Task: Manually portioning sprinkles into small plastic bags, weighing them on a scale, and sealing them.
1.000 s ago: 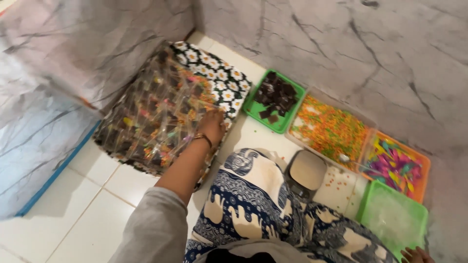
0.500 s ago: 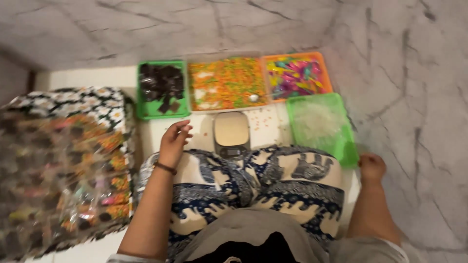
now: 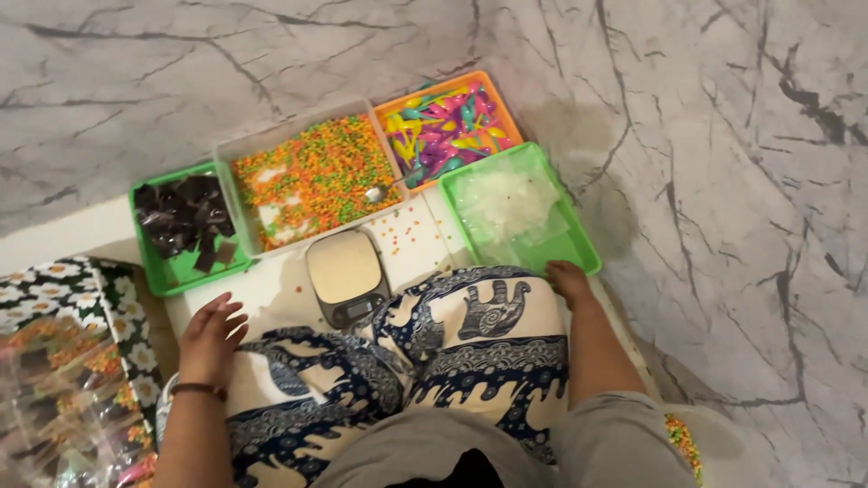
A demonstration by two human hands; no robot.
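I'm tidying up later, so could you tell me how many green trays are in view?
2: one green tray at the far left, holding dark pieces; another green tray at the right, holding clear bags.

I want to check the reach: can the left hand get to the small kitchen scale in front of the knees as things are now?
Probably yes. The left hand is open and empty on the floor beside the knee, and the scale lies close to its right with nothing on its plate. Only bare white floor lies between them.

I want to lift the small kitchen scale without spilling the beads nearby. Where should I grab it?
Grip the small grey kitchen scale by its two long side edges, coming from above: it lies flat, trays crowd its far end, and the patterned knee presses its near right corner.
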